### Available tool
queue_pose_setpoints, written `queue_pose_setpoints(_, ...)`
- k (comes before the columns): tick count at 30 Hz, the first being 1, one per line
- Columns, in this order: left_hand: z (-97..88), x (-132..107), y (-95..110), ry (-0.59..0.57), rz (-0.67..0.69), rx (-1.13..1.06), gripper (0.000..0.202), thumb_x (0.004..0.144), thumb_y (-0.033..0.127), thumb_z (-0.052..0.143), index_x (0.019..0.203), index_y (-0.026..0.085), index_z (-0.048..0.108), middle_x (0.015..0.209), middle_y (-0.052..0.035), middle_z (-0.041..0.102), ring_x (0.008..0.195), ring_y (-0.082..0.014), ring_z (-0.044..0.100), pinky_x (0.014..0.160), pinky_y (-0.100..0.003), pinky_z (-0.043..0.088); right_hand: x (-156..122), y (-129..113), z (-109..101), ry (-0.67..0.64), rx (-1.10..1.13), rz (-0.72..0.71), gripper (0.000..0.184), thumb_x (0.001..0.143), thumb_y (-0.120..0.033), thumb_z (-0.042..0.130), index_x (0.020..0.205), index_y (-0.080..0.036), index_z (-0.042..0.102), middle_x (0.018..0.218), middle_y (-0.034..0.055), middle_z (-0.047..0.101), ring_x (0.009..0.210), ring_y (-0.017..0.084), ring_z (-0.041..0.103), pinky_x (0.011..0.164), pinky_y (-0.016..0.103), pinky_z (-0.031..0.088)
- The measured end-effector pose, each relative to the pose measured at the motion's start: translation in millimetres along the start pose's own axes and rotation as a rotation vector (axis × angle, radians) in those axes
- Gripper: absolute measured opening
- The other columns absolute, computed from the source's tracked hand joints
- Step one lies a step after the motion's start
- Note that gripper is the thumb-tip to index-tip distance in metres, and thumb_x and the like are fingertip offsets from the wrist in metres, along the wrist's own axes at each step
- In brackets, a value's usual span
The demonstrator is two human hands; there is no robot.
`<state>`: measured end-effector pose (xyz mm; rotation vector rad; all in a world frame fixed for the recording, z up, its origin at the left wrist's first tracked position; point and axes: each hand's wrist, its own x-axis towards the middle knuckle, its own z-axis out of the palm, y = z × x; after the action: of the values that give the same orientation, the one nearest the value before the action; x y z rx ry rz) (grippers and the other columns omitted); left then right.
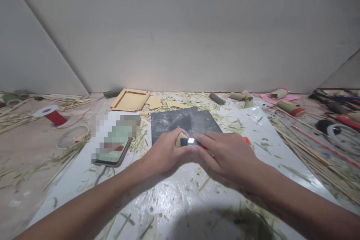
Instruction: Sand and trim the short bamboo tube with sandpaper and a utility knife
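- Left hand [164, 153]: clamped on bamboo piece [180, 139], steadying it at near edge of dark mat [168, 122]; mat likely shields worktop [28, 150].
- Right hand [225, 153]: closed round red-handled cutter [191, 141], blade against piece, forefinger extended, apparently for control.
- Shallow wooden tray [129, 100], near wall: no contents visible.

No readable text, labels or numbers anywhere
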<state>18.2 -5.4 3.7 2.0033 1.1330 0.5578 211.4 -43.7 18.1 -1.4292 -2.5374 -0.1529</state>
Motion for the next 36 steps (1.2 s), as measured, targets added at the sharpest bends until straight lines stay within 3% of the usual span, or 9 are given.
queue_pose_setpoints(4,0.3,-1.7,4.4,0.028,-0.016,0.009,0.033,0.087,0.052,0.053,0.08,0.02,0.056,0.077,-0.0004,0.064,0.073,-0.0201,0.057,0.064,-0.031,0.04,2.6,5.4,-2.0,0.031,-0.035,0.134,0.031,0.098,-0.04,0.033,0.09,-0.022,0.058,0.07,0.0005,0.06,0.057,0.016,0.052,0.051,0.027,0.017)
queue_pose_setpoints(8,-1.5,-1.4,1.7,0.015,-0.04,-0.199,0.024,0.086,0.044,0.056,0.096,0.021,0.058,0.084,-0.0014,0.062,0.077,-0.0188,0.057,0.068,-0.031,0.044,7.8,14.2,-2.3,0.035,0.091,0.251,0.03,0.097,-0.04,0.036,0.096,-0.022,0.059,0.074,0.0017,0.064,0.064,0.018,0.056,0.053,0.027,0.025)
queue_pose_setpoints(11,2.0,0.6,-4.8,-0.036,-0.094,-0.51,0.031,0.085,0.041,0.06,0.109,0.024,0.05,0.082,0.0003,0.057,0.074,-0.0155,0.055,0.067,-0.029,0.045,10.7,15.7,-3.7,0.007,0.268,0.299,0.028,0.097,-0.038,0.036,0.098,-0.021,0.057,0.07,0.0013,0.062,0.064,0.018,0.055,0.055,0.027,0.03)
queue_pose_setpoints(14,7.7,2.8,-8.1,-0.096,-0.095,-0.995,0.028,0.086,0.036,0.061,0.105,0.026,0.043,0.088,0.0004,0.055,0.069,-0.0121,0.056,0.064,-0.027,0.046,11.8,14.2,-6.6,-0.048,0.446,0.359,0.027,0.096,-0.042,0.038,0.101,-0.021,0.054,0.063,-0.0022,0.056,0.058,0.016,0.052,0.054,0.027,0.033)
queue_pose_setpoints(17,8.2,3.7,-6.4,-0.166,-0.054,-1.182,0.029,0.083,0.028,0.066,0.099,0.025,0.042,0.097,-0.0011,0.055,0.068,-0.0129,0.058,0.066,-0.033,0.049,11.5,12.4,-10.2,-0.14,0.671,0.407,0.027,0.094,-0.047,0.043,0.102,-0.023,0.051,0.057,-0.0061,0.05,0.051,0.013,0.048,0.052,0.025,0.034)
queue_pose_setpoints(20,3.4,2.2,-3.8,-0.198,-0.009,-1.2,0.036,0.079,0.023,0.07,0.1,0.026,0.042,0.094,0.0004,0.054,0.066,-0.0139,0.059,0.064,-0.035,0.051,10.5,9.6,-12.8,-0.224,0.87,0.381,0.025,0.095,-0.047,0.042,0.1,-0.023,0.05,0.053,-0.0088,0.044,0.045,0.011,0.042,0.051,0.024,0.033)
queue_pose_setpoints(23,-0.5,-1.5,-1.8,-0.215,-0.015,-1.109,0.045,0.077,0.024,0.075,0.107,0.027,0.041,0.086,0.0019,0.055,0.067,-0.0119,0.057,0.064,-0.03,0.048,9.1,4.5,-12.9,-0.236,0.943,0.305,0.033,0.098,-0.047,0.036,0.081,-0.021,0.047,0.056,-0.0066,0.043,0.049,0.01,0.04,0.051,0.024,0.033)
queue_pose_setpoints(28,0.8,-6.7,3.1,-0.221,-0.026,-0.848,0.04,0.079,0.027,0.073,0.103,0.023,0.04,0.071,0.0059,0.052,0.06,-0.0078,0.05,0.058,-0.022,0.042,5.9,-3.9,-10.2,-0.232,0.83,0.234,0.039,0.098,-0.041,0.037,0.067,-0.019,0.045,0.063,-0.0032,0.046,0.057,0.01,0.04,0.051,0.024,0.03)
queue_pose_setpoints(36,2.7,-3.5,1.2,-0.235,-0.003,-0.757,0.038,0.077,0.032,0.073,0.095,0.021,0.042,0.066,0.0082,0.046,0.051,-0.0049,0.04,0.046,-0.017,0.034,4.7,-8.3,-10.2,-0.251,0.739,0.171,0.031,0.097,-0.028,0.036,0.07,-0.019,0.049,0.065,-0.004,0.051,0.058,0.01,0.043,0.053,0.024,0.03)
